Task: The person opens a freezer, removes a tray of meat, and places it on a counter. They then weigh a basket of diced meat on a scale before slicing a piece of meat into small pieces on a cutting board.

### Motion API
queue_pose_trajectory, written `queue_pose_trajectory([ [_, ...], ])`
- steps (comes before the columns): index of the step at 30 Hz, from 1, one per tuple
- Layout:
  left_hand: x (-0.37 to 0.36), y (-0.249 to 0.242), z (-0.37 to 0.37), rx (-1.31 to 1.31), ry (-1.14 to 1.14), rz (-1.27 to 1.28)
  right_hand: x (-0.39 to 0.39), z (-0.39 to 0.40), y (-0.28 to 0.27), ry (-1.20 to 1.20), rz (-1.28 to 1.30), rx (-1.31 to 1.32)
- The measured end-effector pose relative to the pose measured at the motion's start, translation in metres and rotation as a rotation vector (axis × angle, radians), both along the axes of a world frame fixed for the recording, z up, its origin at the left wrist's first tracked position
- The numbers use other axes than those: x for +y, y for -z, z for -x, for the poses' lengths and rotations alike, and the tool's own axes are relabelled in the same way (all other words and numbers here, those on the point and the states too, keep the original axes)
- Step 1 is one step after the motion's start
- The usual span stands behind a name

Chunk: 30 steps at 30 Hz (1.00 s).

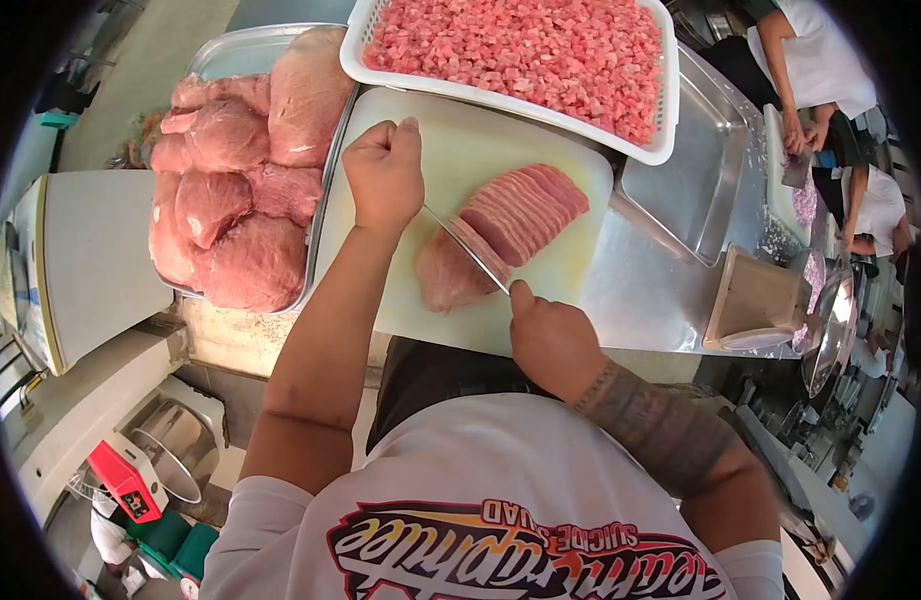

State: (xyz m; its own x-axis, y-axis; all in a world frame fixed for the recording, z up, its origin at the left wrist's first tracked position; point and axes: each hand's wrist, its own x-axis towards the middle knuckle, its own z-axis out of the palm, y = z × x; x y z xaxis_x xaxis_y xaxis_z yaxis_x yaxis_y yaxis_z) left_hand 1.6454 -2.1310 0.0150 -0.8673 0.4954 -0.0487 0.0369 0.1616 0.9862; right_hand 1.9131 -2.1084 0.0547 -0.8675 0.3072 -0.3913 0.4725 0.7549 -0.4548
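Note:
My right hand point(555, 340) is wrapped around the handle of a knife point(470, 250). Its thin blade lies across a piece of raw meat point(450, 275), between the uncut end and a row of even slices point(530, 208). My left hand point(385, 175) is closed in a fist over the cutting board point(380, 125), beside the far end of the blade. What its fingers hold, if anything, is hidden. The sliced meat rests on the pale board, its slices still leaning together.
A metal tray point(330, 180) of large raw meat pieces point(250, 265) stands left. Behind the board sits a white perforated basket point(510, 95) of diced meat point(520, 45). A shallow metal tray point(695, 190) and a brown container point(750, 300) lie right. Co-workers cut at the far right.

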Motion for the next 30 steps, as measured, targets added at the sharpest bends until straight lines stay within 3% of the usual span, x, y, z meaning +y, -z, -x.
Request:
queue_pose_trajectory([
  [7, -0.002, 0.003, 0.01, 0.119, 0.055, 0.006, -0.005, 0.002, 0.019, 0.01, -0.079, 0.096],
  [13, 0.003, -0.054, -0.018, 0.063, 0.001, -0.035, 0.009, -0.021, -0.057, 0.031, 0.076, 0.011],
  [16, -0.003, -0.038, -0.024, -0.074, -0.034, 0.002, 0.008, -0.023, -0.06, 0.009, 0.094, -0.044],
  [20, -0.007, -0.016, -0.009, 0.003, 0.003, -0.058, 0.005, -0.014, -0.05, -0.017, 0.045, -0.023],
  [25, -0.013, 0.006, 0.002, 0.119, 0.016, 0.0, -0.011, 0.0, 0.011, -0.02, -0.045, 0.011],
  [30, -0.006, 0.0, 0.007, 0.158, 0.057, 0.019, -0.007, 0.002, 0.016, 0.017, -0.065, 0.052],
])
